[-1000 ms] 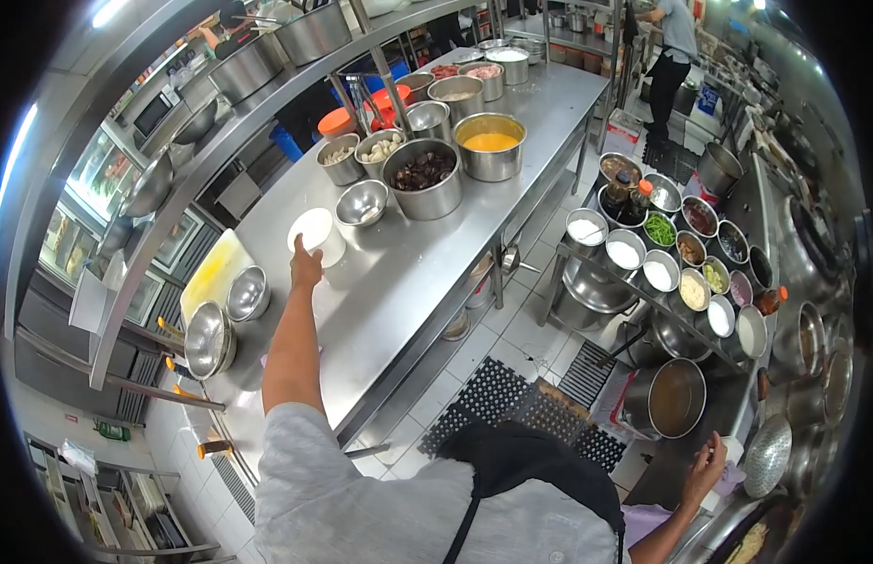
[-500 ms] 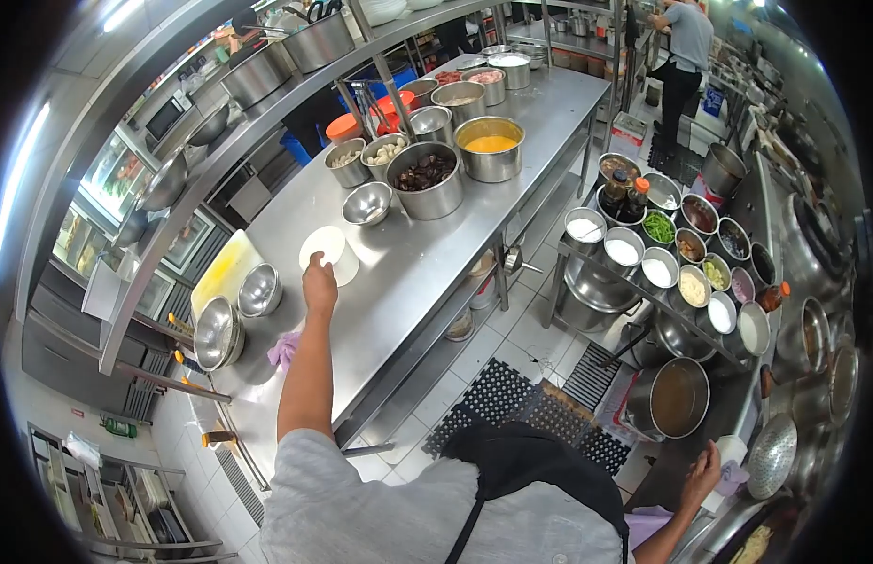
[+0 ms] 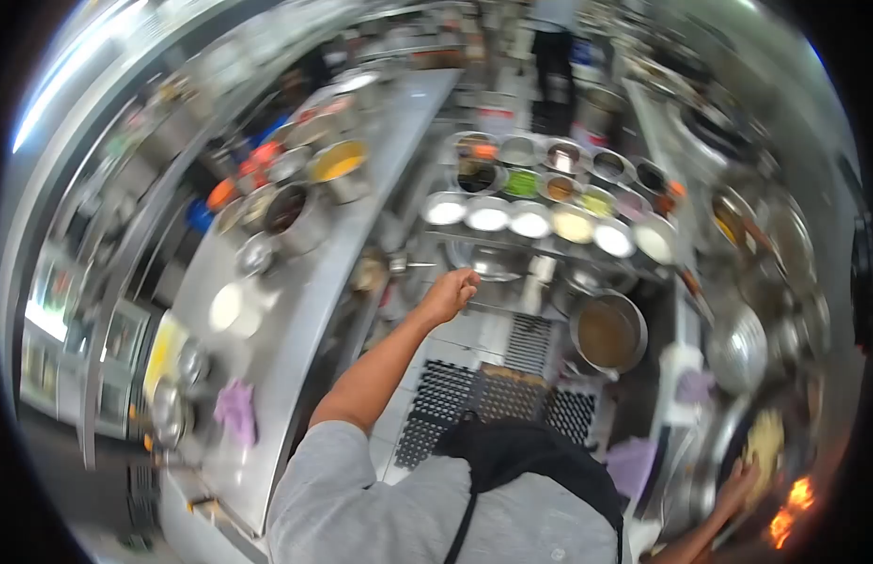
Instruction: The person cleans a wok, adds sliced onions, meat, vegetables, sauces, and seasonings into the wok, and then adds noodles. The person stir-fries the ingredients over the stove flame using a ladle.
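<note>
My left hand (image 3: 452, 295) is over the floor aisle, in front of the condiment rack, its fingers curled together; whether they hold something is too small to tell. At the lower right, my right hand (image 3: 737, 486) is at the near side of a dark wok (image 3: 734, 446) holding pale yellow food (image 3: 764, 444). Blur hides its fingers and any grip. Orange flames (image 3: 791, 512) rise beside the wok. On the steel table (image 3: 324, 310), a round white container (image 3: 234, 309) stands away from both hands, left of a purple cloth (image 3: 235, 412).
Rows of filled condiment bowls (image 3: 530, 222) stand ahead. A pot of brown liquid (image 3: 608, 331) and a perforated ladle (image 3: 737, 349) are at the right. Black mats (image 3: 436, 399) lie on the floor. A person (image 3: 554, 52) stands farther back.
The view has turned right. My left hand has left the white container for the aisle. My right hand has moved from beside the white object and purple cloth to the wok; flames now show.
</note>
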{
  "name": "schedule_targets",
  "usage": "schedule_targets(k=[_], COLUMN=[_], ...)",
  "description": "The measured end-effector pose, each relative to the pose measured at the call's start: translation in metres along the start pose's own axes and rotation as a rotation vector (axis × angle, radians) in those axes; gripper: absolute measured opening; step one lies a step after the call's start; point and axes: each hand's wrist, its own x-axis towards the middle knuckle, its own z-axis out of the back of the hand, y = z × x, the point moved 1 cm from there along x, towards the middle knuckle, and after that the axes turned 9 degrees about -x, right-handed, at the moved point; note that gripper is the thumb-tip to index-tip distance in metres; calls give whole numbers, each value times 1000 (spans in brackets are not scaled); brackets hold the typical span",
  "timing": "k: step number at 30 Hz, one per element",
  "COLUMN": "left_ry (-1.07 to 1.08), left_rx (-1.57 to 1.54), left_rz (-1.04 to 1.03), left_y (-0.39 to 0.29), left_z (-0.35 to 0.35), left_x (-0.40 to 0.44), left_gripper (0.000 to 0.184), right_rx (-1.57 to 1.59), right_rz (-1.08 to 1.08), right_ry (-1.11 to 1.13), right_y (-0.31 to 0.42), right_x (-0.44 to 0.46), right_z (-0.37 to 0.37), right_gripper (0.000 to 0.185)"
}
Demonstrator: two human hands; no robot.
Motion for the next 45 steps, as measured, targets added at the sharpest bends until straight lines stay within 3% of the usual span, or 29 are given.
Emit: schedule_targets(k=[1,2,3,4,6,7,8,10,11,13,17,19,21,23,25,27,28,31,33,35,37,38,40,45], left_ry=[95,189,299,402,605,691,791,784,873,960,1027,1074,1009,1055,1095,1066,948,1148,1123,1090,1162,1172,1152,1070], left_rx=[-33,-99,-157,-111,13,87,55,-175,-155,-219,-250,-282,-359,-300,-241,-164,-181,-121,-161,-192,-200,-214,-245,-294], left_rz=[-37,3,45,-8,-190,-317,-376,-686,-659,-861,-1073,-1170,-1293,-1327,-1360,-1401,-1453,-1384,-1395,-1426,-1319,-1292,-1322,-1500], left_y=[-21,-38,-57,-79,-122,-145,-169,-213,-243,-282,-337,-357,-361,-365,-366,-365,-364,-372,-377,-404,-413,-406,-382,-316], left_z=[-34,-67,-103,-135,-194,-228,-268,-322,-342,-394,-465,-490,-518,-535,-552,-570,-579,-578,-550,-524,-496,-500,-498,-450], left_x=[14,27,36,44,58,61,58,44,33,17,-31,-54,-74,-83,-81,-75,-69,-62,-70,-62,-62,-62,-69,-79], left_gripper=[30,28,27,25,21,20,20,23,26,28,34,40,35,29,24,21,28,36,36,36,36,35,35,31], right_rx=[-187,-36,84,-118,-94,-233,-236,-222,-234,-234,-176,-175,83,183,566,880,1019,981,980,766,730,541,354,-7], right_rz=[-21,169,62,-37,-49,-180,-263,-353,-395,-470,-597,-557,-515,-616,-822,-787,-828,-877,-853,-794,-787,-654,-526,-561], right_ry=[27,-245,-123,-15,-37,130,137,222,289,294,307,252,150,158,112,-105,-145,-46,-48,281,352,410,455,332], right_y=[-33,-70,-115,-70,-73,-47,-29,-53,-53,-49,-86,-104,-120,-95,-59,-44,-34,-17,-1,23,34,35,40,42], right_x=[-7,-18,-26,-36,-48,-47,-50,-63,-63,-61,-69,-74,-73,-73,-87,-112,-114,-104,-100,-99,-104,-104,-107,-104], right_z=[11,3,0,47,61,92,107,94,92,95,80,66,58,79,99,86,85,111,140,182,196,197,187,146], right_gripper=[43,45,49,50,57,59,61,69,73,73,68,63,62,57,57,60,66,64,61,58,61,61,62,61])
